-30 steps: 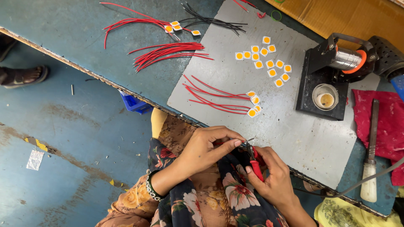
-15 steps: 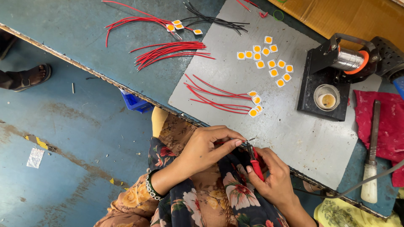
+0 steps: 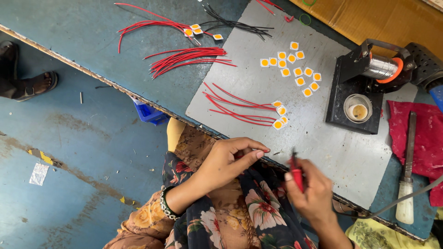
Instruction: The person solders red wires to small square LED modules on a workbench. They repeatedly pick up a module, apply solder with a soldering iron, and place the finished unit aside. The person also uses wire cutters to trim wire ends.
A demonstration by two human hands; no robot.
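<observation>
Red wire (image 3: 243, 156), a short piece of it, sits pinched between the thumb and fingers of our left hand (image 3: 230, 159) just off the near edge of the desk (image 3: 83, 27), over our lap at about 6 o'clock from the grey work mat (image 3: 332, 147). Our right hand (image 3: 310, 191) is closed around a red-handled tool (image 3: 296, 174) whose dark tip points up toward 12 o'clock, a small gap away from the wire end. Because both hands work in the air over the floral cloth, we judge that a slip could drop the wire into the lap or onto the floor. The tool tip stands close to the left fingertips, so a jerk could nick them; whether the tip is hot or sharp we cannot tell. At 12 o'clock lie more red wires (image 3: 240, 108) joined to small yellow chips (image 3: 279, 115), with loose chips (image 3: 295, 69) further up; a sleeve brushing forward could scatter them. At 2 o'clock the solder stand (image 3: 355, 97) and its cord (image 3: 397, 203) trail near our right wrist, and a snag there might drag it
</observation>
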